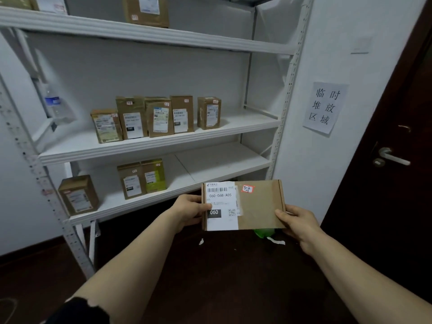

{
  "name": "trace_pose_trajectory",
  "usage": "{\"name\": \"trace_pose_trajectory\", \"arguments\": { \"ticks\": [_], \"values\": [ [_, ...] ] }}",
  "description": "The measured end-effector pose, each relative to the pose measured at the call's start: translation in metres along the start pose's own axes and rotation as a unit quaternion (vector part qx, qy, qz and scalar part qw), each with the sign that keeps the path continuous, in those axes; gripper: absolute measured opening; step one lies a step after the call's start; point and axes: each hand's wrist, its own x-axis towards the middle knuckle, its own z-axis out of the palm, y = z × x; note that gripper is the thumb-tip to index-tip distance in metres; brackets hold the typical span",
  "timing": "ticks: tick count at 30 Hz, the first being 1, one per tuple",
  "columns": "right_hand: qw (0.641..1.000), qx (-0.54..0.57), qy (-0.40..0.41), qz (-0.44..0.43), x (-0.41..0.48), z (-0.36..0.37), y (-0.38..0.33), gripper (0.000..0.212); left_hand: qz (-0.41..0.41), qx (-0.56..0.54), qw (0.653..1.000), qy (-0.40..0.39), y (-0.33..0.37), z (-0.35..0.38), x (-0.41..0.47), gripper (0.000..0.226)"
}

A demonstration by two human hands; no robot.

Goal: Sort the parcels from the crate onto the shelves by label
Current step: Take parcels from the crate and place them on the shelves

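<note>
Parcel [243,205] held by my left grip [190,210] and right grip [298,220], one grasping each end. Label-reading step: sticker [247,189] says 3-2. Next I need the matching spot on the shelves [163,143].

There is just one camera, and it sits on the person's head. It looks forward and a bit down, at the white shelves [163,148] straight ahead and the dark floor [210,288] below. The left hand [190,210], the right hand [298,222] and the parcel [257,206] are close in front of it. The wide lens bends the shelf edges.
</note>
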Motion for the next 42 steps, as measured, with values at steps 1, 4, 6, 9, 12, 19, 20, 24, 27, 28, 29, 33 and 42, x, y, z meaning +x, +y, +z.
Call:
{"name": "trace_pose_trajectory", "arguments": {
  "ticks": [1, 4, 6, 9, 12, 19, 20, 24, 27, 28, 29, 33, 42],
  "values": [
    [1.0, 0.001, -0.006, 0.002, 0.0, 0.003, 0.001, 0.042, -0.003, -0.003, 1.0, 0.001, -0.001, -0.002, 0.001, 0.029],
    [1.0, -0.006, -0.009, 0.006, 0.003, 0.01, 0.002, 0.045, -0.005, -0.005, 1.0, 0.004, -0.005, -0.009, 0.005, 0.029],
    [1.0, -0.011, -0.013, 0.01, 0.007, 0.015, 0.003, 0.048, -0.005, -0.003, 1.0, 0.006, -0.007, -0.014, 0.007, 0.028],
    [1.0, -0.021, -0.02, 0.008, 0.011, 0.025, 0.002, 0.044, -0.008, -0.004, 1.0, 0.01, -0.006, -0.021, 0.011, 0.028],
    [0.999, -0.031, -0.023, 0.006, 0.017, 0.037, 0.0, 0.045, -0.015, -0.006, 1.0, 0.012, -0.006, -0.031, 0.02, 0.03],
    [0.999, -0.032, -0.019, 0.012, 0.043, 0.067, -0.008, 0.049, -0.025, -0.023, 0.999, 0.029, 0.005, -0.053, 0.045, 0.031],
    [0.999, -0.029, -0.019, 0.013, 0.048, 0.071, -0.01, 0.049, -0.026, -0.025, 0.999, 0.03, 0.007, -0.056, 0.049, 0.028],
    [0.999, -0.01, -0.023, 0.023, 0.073, 0.092, -0.011, 0.052, -0.015, -0.035, 0.998, 0.045, 0.015, -0.066, 0.07, 0.015],
    [0.999, -0.011, -0.026, 0.026, 0.092, 0.102, -0.014, 0.051, -0.01, -0.034, 0.997, 0.062, 0.021, -0.068, 0.091, 0.023],
    [0.999, -0.011, -0.029, 0.022, 0.1, 0.104, -0.015, 0.048, -0.008, -0.036, 0.997, 0.066, 0.024, -0.068, 0.099, 0.028],
    [0.999, -0.011, -0.032, 0.016, 0.108, 0.105, -0.018, 0.043, -0.008, -0.039, 0.997, 0.07, 0.027, -0.066, 0.106, 0.032],
    [0.999, -0.006, -0.038, 0.0, 0.149, 0.105, -0.027, 0.035, -0.004, -0.047, 0.995, 0.087, 0.041, -0.055, 0.138, 0.032],
    [0.995, -0.001, -0.104, 0.015, 0.277, 0.089, -0.051, 0.028, -0.019, -0.06, 0.989, 0.137, 0.076, -0.011, 0.226, 0.031]
  ]
}}
